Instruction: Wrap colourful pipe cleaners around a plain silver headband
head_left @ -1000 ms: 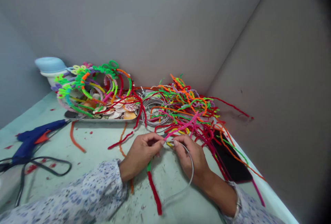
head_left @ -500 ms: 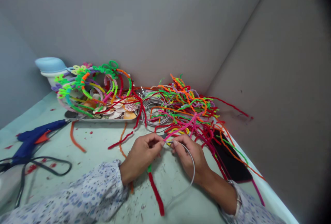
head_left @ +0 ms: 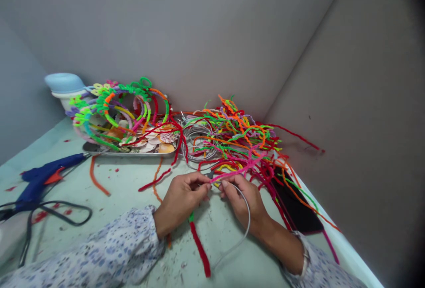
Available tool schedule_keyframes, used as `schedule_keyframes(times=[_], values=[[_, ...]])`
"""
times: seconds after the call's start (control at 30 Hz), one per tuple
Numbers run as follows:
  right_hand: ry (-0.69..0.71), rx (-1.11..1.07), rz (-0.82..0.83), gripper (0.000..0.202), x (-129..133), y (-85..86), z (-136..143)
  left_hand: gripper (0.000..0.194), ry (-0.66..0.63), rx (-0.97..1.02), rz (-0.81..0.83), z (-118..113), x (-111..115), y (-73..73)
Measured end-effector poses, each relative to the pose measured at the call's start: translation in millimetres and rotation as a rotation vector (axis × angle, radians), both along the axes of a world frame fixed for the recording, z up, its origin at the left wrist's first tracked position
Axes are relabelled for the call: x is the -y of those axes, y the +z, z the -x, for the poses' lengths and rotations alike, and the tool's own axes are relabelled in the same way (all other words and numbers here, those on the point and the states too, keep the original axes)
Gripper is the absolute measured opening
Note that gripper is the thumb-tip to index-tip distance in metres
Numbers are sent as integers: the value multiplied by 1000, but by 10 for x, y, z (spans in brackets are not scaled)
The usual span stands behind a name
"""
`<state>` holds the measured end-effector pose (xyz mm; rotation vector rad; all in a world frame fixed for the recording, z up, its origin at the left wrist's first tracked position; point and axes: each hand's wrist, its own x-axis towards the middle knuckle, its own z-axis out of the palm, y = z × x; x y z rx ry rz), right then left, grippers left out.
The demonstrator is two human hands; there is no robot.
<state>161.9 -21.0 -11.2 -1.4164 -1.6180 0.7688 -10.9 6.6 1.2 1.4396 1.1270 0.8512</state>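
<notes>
Both hands (head_left: 212, 197) pinch headband (head_left: 246, 217) (pink stem).

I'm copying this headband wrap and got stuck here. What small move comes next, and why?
Probably one more turn of the pink pipe cleaner around the wire hoop: both the left hand and right hand pinch its end, and most of it looks bare.

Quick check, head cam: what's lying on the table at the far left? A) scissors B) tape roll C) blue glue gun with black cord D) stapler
C: a blue glue gun with an orange trigger lies at the far left of the table, its black cord looping beside it, well away from the left hand and the right hand, which pinch a pink pipe cleaner.
</notes>
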Motion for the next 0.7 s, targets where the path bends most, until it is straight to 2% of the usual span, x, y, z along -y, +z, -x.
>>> schedule_keyframes(times=[0.27, 0.43, 0.53, 0.7], values=[[23, -72, 58, 21, 5, 9, 19, 14, 2, -9, -24, 8, 16, 22], [11, -107, 54, 20, -21, -4, 5, 14, -30, 45, 54, -6, 1, 60], [34, -84, 4, 17, -36, -16, -23, 17, -63, 129, 133, -11, -17, 72], [102, 81, -161, 11, -19, -15, -52, 33, -80, 270, 263, -1, -56, 51]])
